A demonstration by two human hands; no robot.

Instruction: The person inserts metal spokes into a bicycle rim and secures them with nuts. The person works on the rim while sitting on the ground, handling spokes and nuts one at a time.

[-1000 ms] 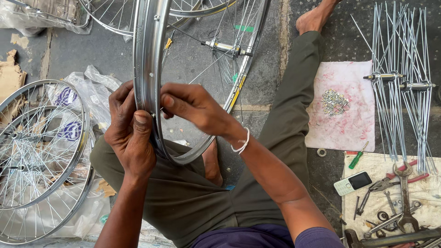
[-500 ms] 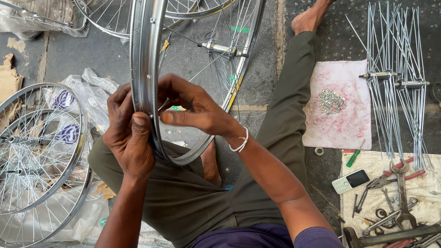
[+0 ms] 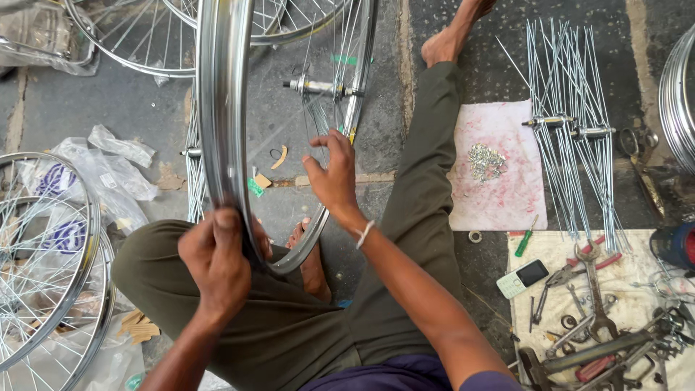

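Note:
A shiny steel bicycle wheel rim (image 3: 217, 108) stands upright between my knees, its hub (image 3: 318, 87) and thin spokes to the right. My left hand (image 3: 217, 264) grips the near lower part of the rim. My right hand (image 3: 331, 177) reaches in among the spokes near the rim's far side, fingers curled close to a spoke; whether it pinches one I cannot tell. A white bracelet circles my right wrist. I sit on the ground in olive trousers, right leg stretched out.
Finished spoked wheels (image 3: 43, 268) lie at left on plastic wrap. At right, a pink cloth (image 3: 499, 188) carries a pile of nipples (image 3: 486, 161), beside loose spokes with hubs (image 3: 572, 130). A phone (image 3: 523, 278), spanners (image 3: 594, 289) and other tools lie on a white cloth.
My right hand left the rim by my left hand and moved right and farther in among the spokes. The view shifted, and the rim now stands more to the left.

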